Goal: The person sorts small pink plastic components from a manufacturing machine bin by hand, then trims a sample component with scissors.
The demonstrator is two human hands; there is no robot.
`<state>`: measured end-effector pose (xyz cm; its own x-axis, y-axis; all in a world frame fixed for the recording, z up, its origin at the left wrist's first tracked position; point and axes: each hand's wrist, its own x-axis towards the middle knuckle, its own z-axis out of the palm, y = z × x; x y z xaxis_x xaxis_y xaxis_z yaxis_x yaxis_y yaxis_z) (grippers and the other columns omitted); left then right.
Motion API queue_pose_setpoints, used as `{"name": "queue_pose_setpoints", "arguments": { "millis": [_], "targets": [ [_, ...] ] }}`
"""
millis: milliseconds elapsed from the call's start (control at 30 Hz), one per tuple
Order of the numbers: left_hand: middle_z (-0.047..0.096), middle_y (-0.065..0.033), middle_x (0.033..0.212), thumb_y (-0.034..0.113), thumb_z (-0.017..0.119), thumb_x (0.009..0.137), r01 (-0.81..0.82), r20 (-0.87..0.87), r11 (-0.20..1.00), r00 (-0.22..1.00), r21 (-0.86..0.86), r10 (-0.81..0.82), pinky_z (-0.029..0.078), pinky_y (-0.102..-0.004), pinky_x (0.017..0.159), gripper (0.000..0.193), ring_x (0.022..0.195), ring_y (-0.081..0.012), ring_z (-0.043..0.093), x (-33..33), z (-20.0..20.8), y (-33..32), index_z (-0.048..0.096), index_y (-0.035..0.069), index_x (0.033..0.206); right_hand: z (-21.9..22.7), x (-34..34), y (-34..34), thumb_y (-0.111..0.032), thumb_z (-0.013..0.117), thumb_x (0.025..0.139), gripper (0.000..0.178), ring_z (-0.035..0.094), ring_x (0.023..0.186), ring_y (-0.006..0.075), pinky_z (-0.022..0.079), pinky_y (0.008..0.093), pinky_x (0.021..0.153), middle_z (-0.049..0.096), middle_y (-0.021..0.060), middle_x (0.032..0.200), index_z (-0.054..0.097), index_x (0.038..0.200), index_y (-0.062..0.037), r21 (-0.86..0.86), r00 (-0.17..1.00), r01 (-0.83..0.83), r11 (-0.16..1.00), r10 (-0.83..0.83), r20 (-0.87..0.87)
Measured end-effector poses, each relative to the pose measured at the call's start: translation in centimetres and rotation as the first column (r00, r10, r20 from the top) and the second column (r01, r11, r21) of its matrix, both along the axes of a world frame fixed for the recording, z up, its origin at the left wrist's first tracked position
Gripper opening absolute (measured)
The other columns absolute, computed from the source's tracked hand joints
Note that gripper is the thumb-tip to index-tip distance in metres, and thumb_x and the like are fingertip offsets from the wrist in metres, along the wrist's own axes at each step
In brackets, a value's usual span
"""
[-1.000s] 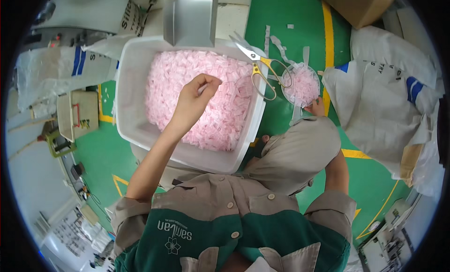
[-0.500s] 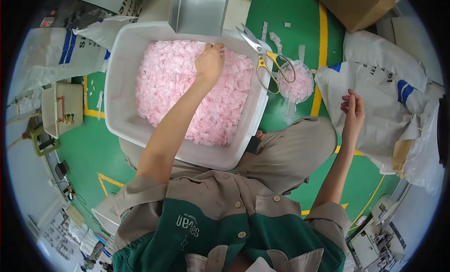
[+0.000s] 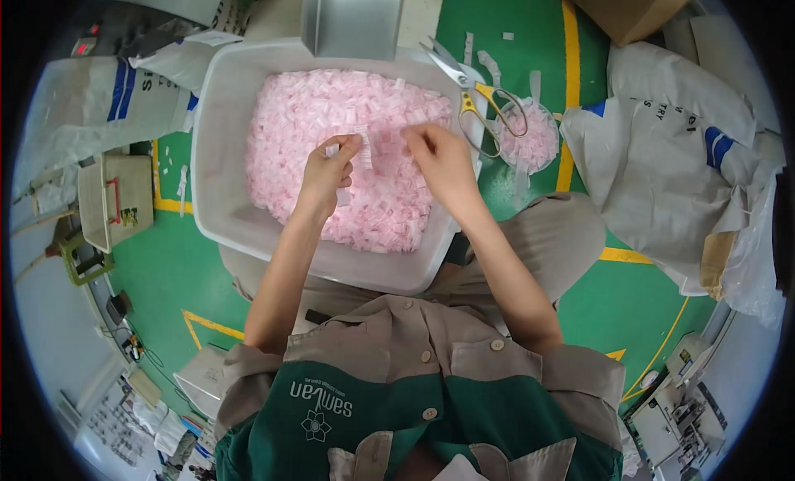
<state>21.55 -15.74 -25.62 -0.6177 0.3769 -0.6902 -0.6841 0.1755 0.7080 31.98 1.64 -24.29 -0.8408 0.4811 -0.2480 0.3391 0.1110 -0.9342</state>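
Observation:
Over a white plastic tub (image 3: 217,141) heaped with small pink-and-white packets (image 3: 298,108), my two hands are close to each other. My left hand (image 3: 325,176) pinches a whitish strip of packets (image 3: 365,152), which hangs off its fingertips. To its right, my right hand (image 3: 443,162) has its fingers curled together. Whether anything sits between them is hidden. Scissors with yellow handles (image 3: 465,106) lie over the tub's right rim, with their blades partly spread.
A metal chute (image 3: 352,25) juts over the tub's far edge. Beside the tub on the green floor stands a round clear container of packets (image 3: 530,137). White sacks (image 3: 654,174) lie at right, below a cardboard box (image 3: 629,9). A beige bin (image 3: 124,195) stands at left.
My left hand has drawn back from the chute toward me, with the strip now showing in its fingers. My right hand has swung in from beside the sacks to above the tub.

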Motion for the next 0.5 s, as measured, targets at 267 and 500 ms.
{"name": "queue_pose_setpoints", "arguments": {
  "millis": [267, 500],
  "targets": [
    [0.052, 0.0063, 0.076, 0.022, 0.067, 0.091, -0.211, 0.017, 0.977, 0.977, 0.023, 0.211, 0.022, -0.0188, 0.045, 0.013, 0.052, -0.0014, 0.032, 2.3, 2.5, -4.6, 0.060, 0.013, 0.087, -8.5, -11.3, 0.7, -0.013, 0.055, 0.088, 0.020, 0.070, 0.081, 0.0353, 0.057, 0.0429, 0.071, 0.069, 0.0218, 0.086, 0.069, 0.088, 0.0012, 0.683, 0.933, -0.222, 0.696, -0.052, 0.357],
    [0.050, 0.0072, 0.073, 0.017, 0.074, 0.086, -0.237, 0.062, 0.971, 0.969, -0.027, 0.238, 0.024, -0.0198, 0.047, 0.025, 0.054, -0.0020, 0.033, 4.8, 2.5, -8.8, 0.060, 0.007, 0.104, -10.6, -11.9, 1.0, -0.026, 0.059, 0.088, 0.029, 0.069, 0.082, 0.0372, 0.056, 0.0439, 0.074, 0.069, 0.0219, 0.085, 0.071, 0.082, 0.0001, 0.748, 0.914, -0.163, 0.643, -0.187, 0.360]
  ]
}}
